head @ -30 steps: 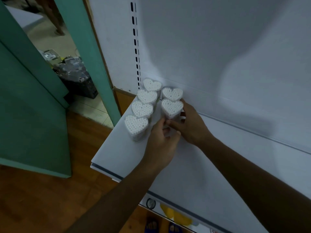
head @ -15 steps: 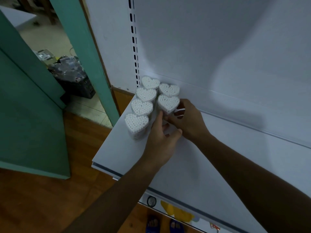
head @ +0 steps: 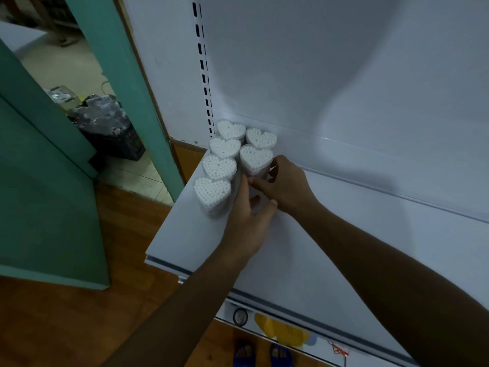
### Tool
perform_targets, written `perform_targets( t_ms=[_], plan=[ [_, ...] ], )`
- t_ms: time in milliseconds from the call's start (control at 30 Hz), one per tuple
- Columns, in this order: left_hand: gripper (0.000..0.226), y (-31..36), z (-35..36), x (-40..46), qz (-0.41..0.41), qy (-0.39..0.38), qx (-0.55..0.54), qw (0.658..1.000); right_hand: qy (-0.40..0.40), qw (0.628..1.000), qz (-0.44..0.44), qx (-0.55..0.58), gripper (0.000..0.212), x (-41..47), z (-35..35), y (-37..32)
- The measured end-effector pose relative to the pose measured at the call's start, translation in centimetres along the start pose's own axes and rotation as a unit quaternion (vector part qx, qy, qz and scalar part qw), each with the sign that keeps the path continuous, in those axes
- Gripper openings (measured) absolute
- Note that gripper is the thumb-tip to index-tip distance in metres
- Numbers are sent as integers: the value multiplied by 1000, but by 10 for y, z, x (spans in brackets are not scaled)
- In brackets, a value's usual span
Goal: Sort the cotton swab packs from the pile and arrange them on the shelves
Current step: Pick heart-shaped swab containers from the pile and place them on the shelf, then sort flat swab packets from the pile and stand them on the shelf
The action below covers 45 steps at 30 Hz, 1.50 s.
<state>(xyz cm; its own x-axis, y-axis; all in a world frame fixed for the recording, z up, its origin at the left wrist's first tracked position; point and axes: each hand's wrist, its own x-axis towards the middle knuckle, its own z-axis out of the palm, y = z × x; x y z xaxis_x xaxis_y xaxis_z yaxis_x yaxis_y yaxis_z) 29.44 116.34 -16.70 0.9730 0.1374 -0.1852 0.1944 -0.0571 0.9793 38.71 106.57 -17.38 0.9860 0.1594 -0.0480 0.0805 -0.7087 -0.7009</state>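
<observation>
Several clear heart-shaped cotton swab packs stand upright at the back left corner of the white shelf (head: 304, 260). A left column runs from the front pack (head: 212, 190) to the rear pack (head: 231, 129). Beside it a second column holds two packs, the back one (head: 261, 138) and the front one (head: 256, 158). My right hand (head: 288, 186) grips the lower part of this front pack between thumb and curled fingers. My left hand (head: 248, 223) has its fingers straight, reaching up between the two columns against that pack's left side. The pack's base is hidden by my hands.
A slotted white upright (head: 203, 75) and back panel (head: 317, 75) rise behind the packs. Left of the shelf are a green door frame (head: 127, 88) and a dark crate of goods (head: 111, 128) on the tiled floor. A lower shelf edge with stickers (head: 280, 329) shows below, over wooden floor.
The pack between my hands has shifted slightly back and left, closer to the pack behind it. Both hands stayed on it and moved along.
</observation>
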Motion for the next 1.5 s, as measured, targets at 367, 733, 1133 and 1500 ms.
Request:
perform_targets(
  t_ms=[367,733,1133,1500],
  plan=[
    [48,11,22,-17,37,-82,224,970,47,998,31,-36,61,-49,-61,32],
    [70,52,211,-64,240,-194,562,767,196,971,47,-128,73,-199,-257,148],
    [74,80,542,-232,383,-312,546,677,318,919,201,-123,80,-456,-455,343],
    [71,61,796,-296,433,-433,462,641,373,862,327,-103,73,-570,-577,512]
  ],
)
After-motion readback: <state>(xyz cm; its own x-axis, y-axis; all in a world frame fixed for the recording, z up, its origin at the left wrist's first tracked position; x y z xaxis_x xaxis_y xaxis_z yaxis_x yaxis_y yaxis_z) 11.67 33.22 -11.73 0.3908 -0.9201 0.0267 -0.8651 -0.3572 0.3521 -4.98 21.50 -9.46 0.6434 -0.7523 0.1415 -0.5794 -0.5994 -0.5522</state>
